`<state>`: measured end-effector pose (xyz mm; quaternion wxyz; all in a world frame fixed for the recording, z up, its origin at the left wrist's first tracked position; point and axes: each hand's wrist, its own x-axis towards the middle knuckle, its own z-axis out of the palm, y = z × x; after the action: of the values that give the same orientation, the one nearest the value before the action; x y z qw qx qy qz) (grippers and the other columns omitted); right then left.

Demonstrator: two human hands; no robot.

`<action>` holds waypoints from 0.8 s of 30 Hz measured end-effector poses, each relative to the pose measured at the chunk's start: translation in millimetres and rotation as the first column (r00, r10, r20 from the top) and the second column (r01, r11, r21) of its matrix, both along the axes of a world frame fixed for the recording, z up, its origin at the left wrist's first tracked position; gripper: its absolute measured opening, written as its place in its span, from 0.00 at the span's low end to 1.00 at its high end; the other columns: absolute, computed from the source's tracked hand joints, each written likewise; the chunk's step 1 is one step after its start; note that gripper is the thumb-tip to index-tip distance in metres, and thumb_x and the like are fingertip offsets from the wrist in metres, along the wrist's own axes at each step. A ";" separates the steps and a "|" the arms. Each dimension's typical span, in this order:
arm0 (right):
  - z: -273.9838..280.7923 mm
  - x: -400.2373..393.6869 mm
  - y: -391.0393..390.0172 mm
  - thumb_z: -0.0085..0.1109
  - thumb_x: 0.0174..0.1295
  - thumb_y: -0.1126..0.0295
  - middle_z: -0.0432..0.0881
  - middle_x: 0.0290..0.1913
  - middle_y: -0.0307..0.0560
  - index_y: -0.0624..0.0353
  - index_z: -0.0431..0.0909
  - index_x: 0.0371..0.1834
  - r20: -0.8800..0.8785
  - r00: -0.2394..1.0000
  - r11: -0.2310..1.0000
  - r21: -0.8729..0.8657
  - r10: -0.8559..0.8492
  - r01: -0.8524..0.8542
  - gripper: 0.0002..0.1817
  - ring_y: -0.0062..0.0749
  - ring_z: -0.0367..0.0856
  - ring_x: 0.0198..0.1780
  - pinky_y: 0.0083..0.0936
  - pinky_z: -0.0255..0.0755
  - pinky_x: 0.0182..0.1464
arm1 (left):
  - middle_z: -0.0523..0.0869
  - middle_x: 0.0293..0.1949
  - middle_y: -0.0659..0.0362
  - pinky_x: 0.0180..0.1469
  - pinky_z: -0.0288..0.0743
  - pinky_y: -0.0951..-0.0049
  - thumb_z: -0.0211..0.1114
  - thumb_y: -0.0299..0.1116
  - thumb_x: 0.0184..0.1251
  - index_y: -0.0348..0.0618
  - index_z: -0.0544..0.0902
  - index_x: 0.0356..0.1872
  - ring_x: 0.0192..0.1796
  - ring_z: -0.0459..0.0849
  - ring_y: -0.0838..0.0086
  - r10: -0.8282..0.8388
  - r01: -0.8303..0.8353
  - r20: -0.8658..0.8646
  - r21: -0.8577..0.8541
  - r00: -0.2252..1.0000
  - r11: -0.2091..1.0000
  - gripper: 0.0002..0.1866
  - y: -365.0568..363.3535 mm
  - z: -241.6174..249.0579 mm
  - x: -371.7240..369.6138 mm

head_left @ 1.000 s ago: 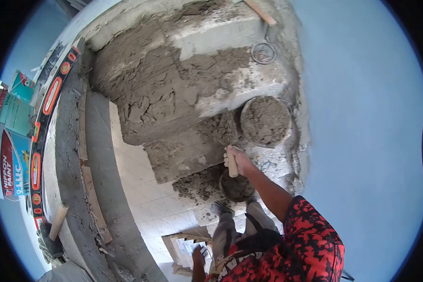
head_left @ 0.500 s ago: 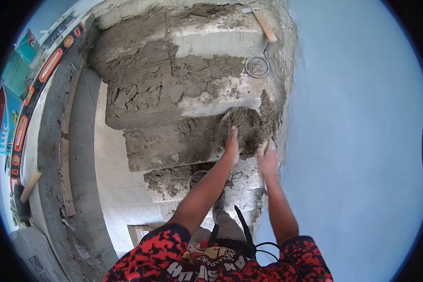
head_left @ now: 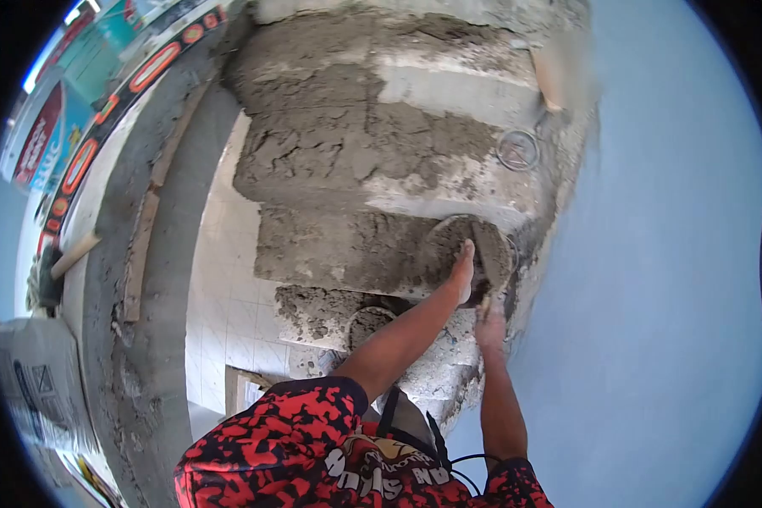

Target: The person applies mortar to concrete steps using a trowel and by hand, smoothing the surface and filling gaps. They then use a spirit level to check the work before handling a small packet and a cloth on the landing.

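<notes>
A round bucket [head_left: 443, 225] of wet grey mortar [head_left: 453, 245] rests on a stair step against the wall. My left hand [head_left: 463, 274] grips its near rim, thumb uppermost on the mortar side; the other fingers are mostly hidden. In my right hand [head_left: 490, 328] is a trowel [head_left: 488, 254], held closed around the handle. The trowel's blade, smeared by motion, lies over the right part of the mortar. Fresh rough mortar [head_left: 313, 144] coats much of the steps above and to the left.
A ring-shaped container of nails [head_left: 517, 150] sits on a higher step, below a wooden-handled tool [head_left: 549, 80]. Lower down stands a second mortar-filled bucket [head_left: 368, 320]. A long spirit level [head_left: 80, 165] and a hammer [head_left: 69, 258] lie along the left ledge. The blue wall [head_left: 652, 254] borders the right.
The trowel has come from the mortar by the wall to over the bucket, its blade now showing. My left hand stays at the bucket. The view has shifted, moving the steps rightward.
</notes>
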<state>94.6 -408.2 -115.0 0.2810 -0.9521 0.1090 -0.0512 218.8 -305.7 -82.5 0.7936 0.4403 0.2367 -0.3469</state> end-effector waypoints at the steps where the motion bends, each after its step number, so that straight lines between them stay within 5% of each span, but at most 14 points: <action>1: 12.1 1.4 -2.6 0.51 0.61 0.64 0.70 0.53 0.67 0.63 0.61 0.62 0.065 0.998 0.999 0.051 0.001 -0.005 0.27 0.59 0.71 0.53 0.42 0.64 0.56 | 0.36 0.72 0.58 0.70 0.34 0.58 0.44 0.72 0.55 0.51 0.40 0.71 0.73 0.36 0.65 0.018 -0.018 -0.003 0.011 1.000 1.000 0.50 11.5 13.6 -2.8; 3: 25.6 -2.8 -7.5 0.51 0.61 0.64 0.73 0.48 0.63 0.64 0.61 0.62 0.177 0.984 0.995 0.096 0.006 -0.023 0.27 0.52 0.74 0.47 0.38 0.68 0.51 | 0.44 0.72 0.55 0.69 0.39 0.65 0.44 0.67 0.60 0.45 0.45 0.70 0.73 0.41 0.66 -0.054 0.047 0.100 0.067 0.993 0.997 0.46 40.1 28.8 -23.9; 4: 33.7 -7.1 -6.8 0.51 0.62 0.64 0.77 0.42 0.59 0.65 0.61 0.62 0.298 0.955 0.991 0.128 0.002 -0.042 0.27 0.44 0.78 0.42 0.35 0.71 0.46 | 0.42 0.72 0.55 0.69 0.39 0.57 0.50 0.66 0.58 0.48 0.41 0.70 0.73 0.40 0.64 -0.097 0.097 0.183 0.012 0.978 0.995 0.48 61.8 6.4 -30.8; 6: 86.6 -21.1 12.2 0.50 0.63 0.63 0.77 0.37 0.54 0.64 0.60 0.63 0.071 0.997 0.966 0.257 0.009 -0.027 0.27 0.37 0.77 0.35 0.31 0.71 0.38 | 0.52 0.70 0.53 0.68 0.47 0.60 0.52 0.61 0.61 0.46 0.48 0.70 0.71 0.49 0.63 -0.121 0.054 0.364 0.188 0.924 0.981 0.43 118.4 -2.3 -52.8; 7: 100.9 -23.2 21.9 0.48 0.64 0.63 0.77 0.31 0.48 0.64 0.59 0.63 -0.127 0.992 0.931 0.363 0.021 0.027 0.26 0.29 0.76 0.28 0.26 0.72 0.31 | 0.58 0.67 0.52 0.66 0.52 0.62 0.52 0.58 0.63 0.44 0.53 0.68 0.68 0.56 0.63 -0.242 0.005 0.465 0.455 0.852 0.891 0.40 155.8 17.0 -61.9; 9: 70.8 -34.2 41.4 0.50 0.62 0.62 0.74 0.26 0.42 0.63 0.60 0.62 -0.207 0.977 0.840 0.538 0.058 0.064 0.27 0.21 0.69 0.20 0.21 0.67 0.22 | 0.72 0.59 0.52 0.62 0.60 0.67 0.53 0.53 0.65 0.42 0.64 0.63 0.60 0.70 0.66 -0.431 -0.157 0.488 0.780 0.759 0.606 0.32 239.1 59.5 -76.2; 10: 62.8 -40.6 59.7 0.52 0.61 0.61 0.74 0.26 0.43 0.62 0.61 0.61 -0.344 0.930 0.775 0.620 0.128 0.123 0.27 0.22 0.70 0.20 0.21 0.67 0.22 | 0.75 0.56 0.54 0.60 0.63 0.67 0.52 0.49 0.66 0.43 0.67 0.61 0.57 0.73 0.66 -0.454 -0.229 0.433 0.870 0.779 0.437 0.27 282.2 86.9 -85.1; 11: 52.7 -45.2 76.0 0.55 0.59 0.60 0.74 0.26 0.43 0.62 0.62 0.59 -0.461 0.863 0.704 0.683 0.207 0.196 0.28 0.22 0.70 0.21 0.22 0.67 0.22 | 0.75 0.56 0.55 0.59 0.64 0.67 0.50 0.46 0.68 0.43 0.70 0.59 0.56 0.73 0.67 -0.583 -0.152 0.184 0.983 0.791 0.104 0.24 329.2 113.9 -95.1; 12: 31.9 -46.0 91.4 0.56 0.58 0.59 0.75 0.26 0.43 0.62 0.64 0.57 -0.434 0.859 0.670 0.726 0.270 0.156 0.27 0.22 0.71 0.21 0.22 0.67 0.23 | 0.75 0.56 0.54 0.58 0.64 0.67 0.48 0.44 0.69 0.41 0.71 0.57 0.57 0.73 0.66 -0.388 -0.439 0.492 0.870 0.779 0.222 0.22 363.6 147.7 -106.5; 13: 6.6 -46.3 107.8 0.57 0.57 0.58 0.75 0.26 0.43 0.63 0.65 0.55 -0.405 0.853 0.631 0.767 0.328 0.122 0.27 0.22 0.72 0.22 0.23 0.68 0.23 | 0.75 0.56 0.52 0.59 0.63 0.67 0.49 0.43 0.69 0.39 0.72 0.57 0.57 0.72 0.64 -0.521 -0.611 0.489 0.788 0.700 -0.080 0.22 393.5 197.3 -110.1; 16: -75.8 -37.3 151.3 0.55 0.58 0.57 0.74 0.26 0.44 0.60 0.66 0.50 -0.466 0.823 0.670 0.728 0.326 0.147 0.23 0.27 0.73 0.19 0.25 0.67 0.20 | 0.72 0.58 0.48 0.65 0.56 0.62 0.54 0.39 0.67 0.37 0.71 0.58 0.62 0.68 0.61 -0.574 -0.800 0.566 0.503 0.591 -0.328 0.22 471.6 283.8 -142.9; 19: -156.7 -28.1 184.1 0.54 0.57 0.58 0.76 0.29 0.50 0.62 0.67 0.47 -0.382 0.923 0.830 0.528 0.039 0.183 0.21 0.34 0.77 0.24 0.32 0.70 0.26 | 0.65 0.63 0.46 0.67 0.52 0.58 0.54 0.41 0.66 0.38 0.64 0.63 0.66 0.61 0.57 -0.706 -0.674 0.113 0.433 0.699 -0.598 0.27 528.9 329.5 -175.1; 21: -157.2 -4.2 198.1 0.54 0.57 0.58 0.77 0.34 0.53 0.63 0.71 0.41 -0.086 0.985 0.981 0.110 -0.149 0.158 0.18 0.37 0.79 0.37 0.40 0.70 0.35 | 0.59 0.67 0.48 0.68 0.51 0.57 0.53 0.41 0.67 0.41 0.59 0.66 0.69 0.57 0.56 -0.613 -0.494 -0.194 0.432 0.766 -0.754 0.29 548.0 337.5 -190.7; 24: -286.6 26.5 213.3 0.55 0.56 0.57 0.76 0.38 0.54 0.62 0.74 0.33 -0.287 0.925 0.966 -0.007 -0.251 0.259 0.16 0.44 0.75 0.47 0.44 0.67 0.43 | 0.57 0.68 0.51 0.69 0.50 0.57 0.51 0.40 0.67 0.43 0.57 0.67 0.70 0.54 0.57 -0.524 -0.380 -0.382 0.392 0.762 -0.838 0.29 549.2 334.2 -192.7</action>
<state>121.1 -194.9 -401.5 0.2679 -0.9228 0.2720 0.0523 26.1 243.5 251.6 -0.3185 0.9428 0.0553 0.0817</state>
